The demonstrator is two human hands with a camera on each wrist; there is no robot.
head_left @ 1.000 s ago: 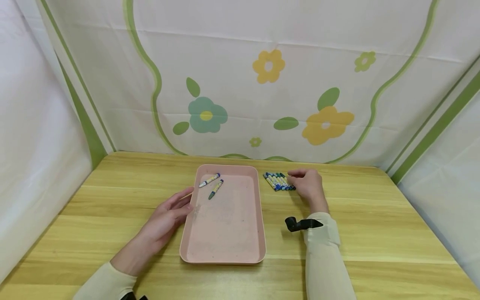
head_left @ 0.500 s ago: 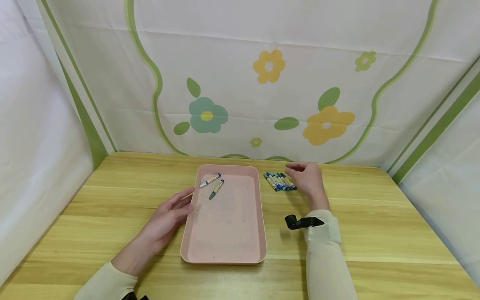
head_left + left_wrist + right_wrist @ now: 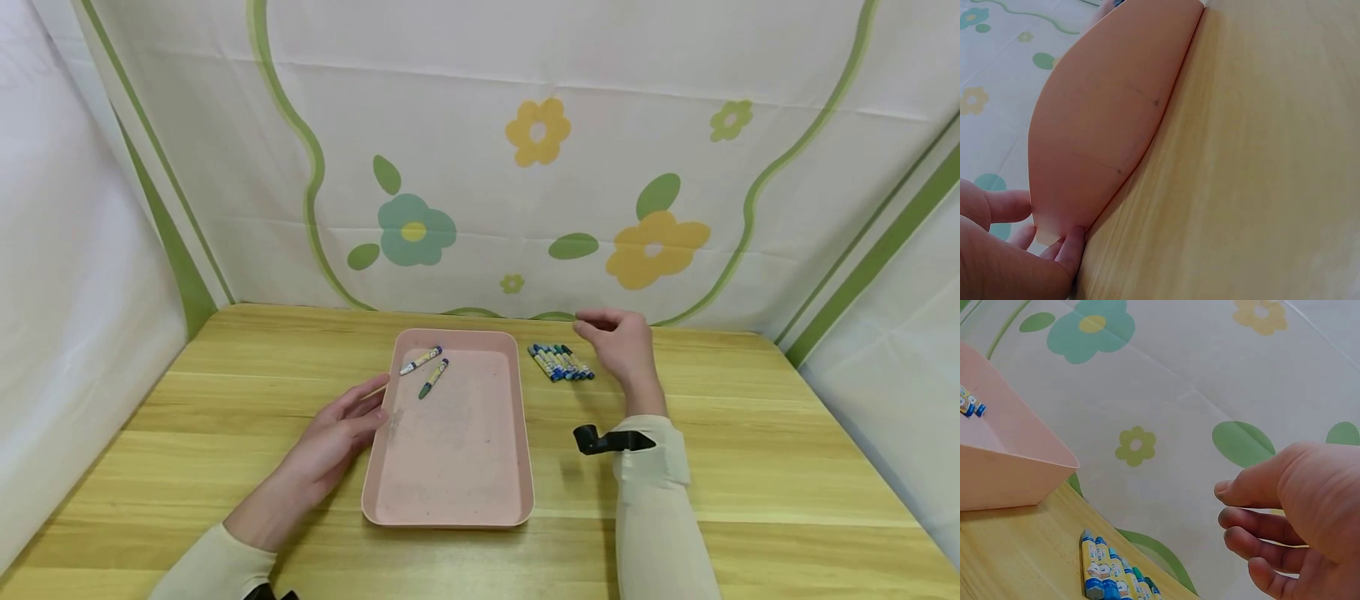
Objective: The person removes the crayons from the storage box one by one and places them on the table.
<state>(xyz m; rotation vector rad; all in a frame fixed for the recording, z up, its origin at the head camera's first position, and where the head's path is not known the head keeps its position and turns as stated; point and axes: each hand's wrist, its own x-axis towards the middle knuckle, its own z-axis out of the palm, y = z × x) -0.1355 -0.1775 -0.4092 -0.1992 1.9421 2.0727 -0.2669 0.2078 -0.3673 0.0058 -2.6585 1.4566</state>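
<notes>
My left hand (image 3: 337,433) rests at the left side of a pink tray (image 3: 450,515). In the left wrist view, its fingertips touch the tray's outer wall (image 3: 1104,131), without wrapping round it. Two crayons lie inside near the tray's far left corner: a white-tipped crayon (image 3: 421,360) and a green-tipped crayon (image 3: 432,379). Right of the tray, several blue and green crayons (image 3: 558,363) lie side by side in a row on the table. Above and to the right of that row hovers my right hand (image 3: 621,343), fingers loosely bent, with nothing in them in the right wrist view.
The wooden table (image 3: 750,467) ends at a white curtain (image 3: 465,142) with printed flowers. More white cloth (image 3: 75,275) stands on the left, and a cloth panel (image 3: 892,333) on the right. A black wrist mount (image 3: 611,440) sits on the right sleeve.
My right hand has lifted off the crayon row and moved up and slightly right, away from it. My left hand, the tray and the crayons keep their places.
</notes>
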